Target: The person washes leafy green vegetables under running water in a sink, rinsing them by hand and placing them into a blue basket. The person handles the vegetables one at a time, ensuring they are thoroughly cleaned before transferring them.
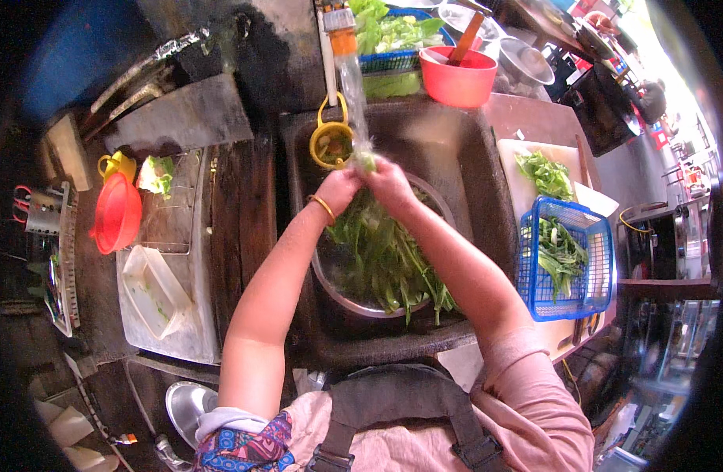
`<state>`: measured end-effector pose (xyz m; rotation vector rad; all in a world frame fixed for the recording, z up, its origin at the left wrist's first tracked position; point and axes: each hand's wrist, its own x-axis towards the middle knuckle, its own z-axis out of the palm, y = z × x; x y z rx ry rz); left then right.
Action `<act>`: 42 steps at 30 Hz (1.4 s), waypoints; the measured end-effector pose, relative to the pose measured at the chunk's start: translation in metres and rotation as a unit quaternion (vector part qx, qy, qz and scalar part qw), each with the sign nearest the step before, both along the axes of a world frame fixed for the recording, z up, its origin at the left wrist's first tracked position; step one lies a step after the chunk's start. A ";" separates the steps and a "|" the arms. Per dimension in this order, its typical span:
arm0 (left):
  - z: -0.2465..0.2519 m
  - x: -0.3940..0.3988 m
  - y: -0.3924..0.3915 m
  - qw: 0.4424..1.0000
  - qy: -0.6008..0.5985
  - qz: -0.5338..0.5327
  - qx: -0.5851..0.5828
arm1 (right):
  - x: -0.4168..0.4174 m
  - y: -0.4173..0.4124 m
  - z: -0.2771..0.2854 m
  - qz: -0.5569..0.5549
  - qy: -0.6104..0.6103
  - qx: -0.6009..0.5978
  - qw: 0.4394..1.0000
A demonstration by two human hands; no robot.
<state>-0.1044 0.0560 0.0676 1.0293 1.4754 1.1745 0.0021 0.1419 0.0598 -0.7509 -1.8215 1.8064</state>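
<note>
Water [353, 100] pours from an orange-ended tap [342, 41] onto my two hands, which meet over the dark sink [444, 147]. My left hand [339, 190], below a yellow bangle, and my right hand [391, 182] both grip the stem end of a leafy green vegetable [368, 160]. Splashing blurs what lies between the fingers. Beneath them a round metal basin [337, 293] holds a heap of long leafy greens [385, 253], some hanging over its near rim. Just beyond my left hand, a yellow strainer basket [332, 144] with scraps inside sits in the sink.
Right of the sink, a blue plastic basket [529, 283] with cut greens stands near a white cutting board [565, 150] bearing chopped leaves. Behind are a red bowl [459, 79] and a basket of lettuce [391, 62]. At left lie a red colander [118, 212] and a white plastic container [154, 289].
</note>
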 end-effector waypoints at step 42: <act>-0.133 0.082 -0.037 0.921 0.105 0.190 -0.323 | 0.084 0.022 0.164 -0.056 0.126 0.060 0.989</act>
